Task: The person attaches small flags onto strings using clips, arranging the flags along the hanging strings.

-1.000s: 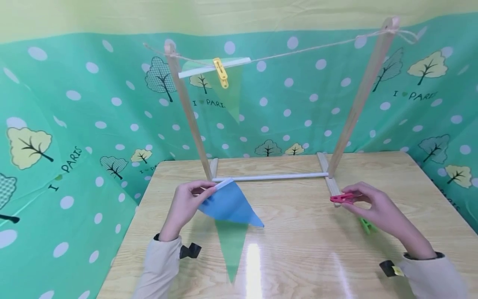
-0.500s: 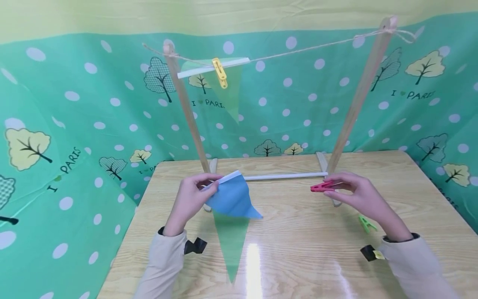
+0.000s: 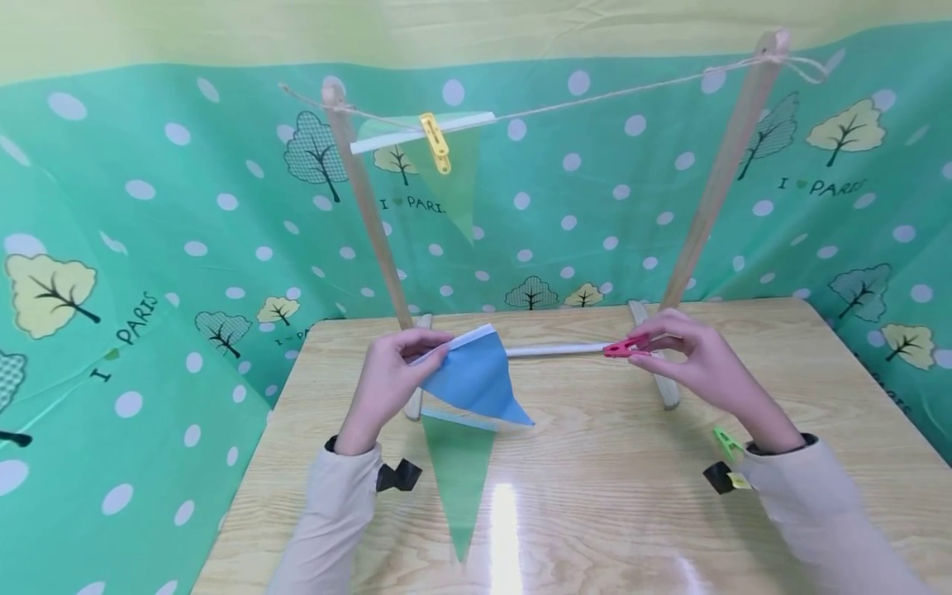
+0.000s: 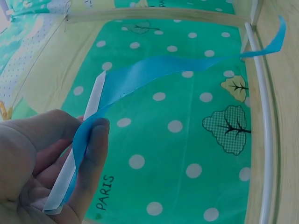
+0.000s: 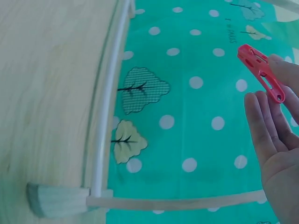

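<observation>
Wood grain runs across the table (image 3: 580, 512), the two-posted wooden frame (image 3: 716, 194) towards twelve o'clock. My left hand (image 3: 397, 376) has my right hand (image 3: 693, 359) at three o'clock, both sets of fingers narrowed to a pinch. The left holds the blue pennant (image 3: 472, 373) aloft, tip towards four o'clock; at its six o'clock a green pennant (image 3: 459, 479) lies flat. The right grips a red clothespin (image 5: 261, 73), with a green clothespin (image 3: 728, 445) at that hand's five o'clock.

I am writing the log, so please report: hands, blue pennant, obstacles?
Left hand holds blue pennant. Right hand pinches red clothespin. Left part of string taken by hanging green pennant.
</observation>
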Demonstrator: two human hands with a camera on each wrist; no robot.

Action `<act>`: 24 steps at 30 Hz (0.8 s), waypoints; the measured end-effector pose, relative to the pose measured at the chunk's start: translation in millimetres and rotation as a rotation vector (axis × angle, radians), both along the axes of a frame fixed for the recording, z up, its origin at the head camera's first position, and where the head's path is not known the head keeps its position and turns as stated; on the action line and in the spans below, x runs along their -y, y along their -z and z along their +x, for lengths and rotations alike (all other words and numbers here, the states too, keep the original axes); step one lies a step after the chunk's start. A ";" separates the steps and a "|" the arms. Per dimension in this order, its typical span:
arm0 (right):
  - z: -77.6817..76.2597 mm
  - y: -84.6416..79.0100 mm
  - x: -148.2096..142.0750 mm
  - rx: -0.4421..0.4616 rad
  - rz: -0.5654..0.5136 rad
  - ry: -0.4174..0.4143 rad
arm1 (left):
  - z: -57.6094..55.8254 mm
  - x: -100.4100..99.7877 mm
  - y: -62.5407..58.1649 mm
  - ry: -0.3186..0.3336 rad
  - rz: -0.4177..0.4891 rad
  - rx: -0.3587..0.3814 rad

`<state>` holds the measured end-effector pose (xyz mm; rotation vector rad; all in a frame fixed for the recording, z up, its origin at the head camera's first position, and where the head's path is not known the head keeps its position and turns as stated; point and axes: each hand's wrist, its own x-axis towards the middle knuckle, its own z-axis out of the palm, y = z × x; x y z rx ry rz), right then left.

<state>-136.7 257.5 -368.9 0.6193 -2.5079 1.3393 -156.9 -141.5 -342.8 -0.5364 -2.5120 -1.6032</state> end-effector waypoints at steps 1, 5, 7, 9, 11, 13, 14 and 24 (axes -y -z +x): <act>-1.2 -2.0 1.7 0.002 -0.011 0.001 | -0.5 -1.2 -0.3 -0.003 0.004 -0.004; -5.8 -9.7 8.3 0.010 -0.049 -0.003 | -2.8 -6.1 -1.7 -0.004 0.010 -0.017; -7.9 -13.8 10.5 0.008 -0.079 -0.015 | -3.7 -9.0 -3.1 0.000 0.016 -0.020; -9.9 -18.0 11.6 0.000 -0.107 -0.026 | -4.6 -11.7 -4.7 0.004 0.025 -0.019; -11.9 -22.4 11.5 -0.012 -0.136 -0.040 | -4.9 -14.2 -6.4 0.006 0.046 -0.012; -13.8 -26.4 10.9 -0.040 -0.148 -0.050 | -5.2 -16.2 -7.8 0.007 0.064 -0.006; -14.9 -28.7 10.8 -0.054 -0.150 -0.056 | -5.7 -17.2 -8.3 0.004 0.071 -0.002; -23.4 -57.8 18.9 -0.131 -0.143 -0.057 | -10.9 -31.6 -16.8 -0.031 0.070 -0.036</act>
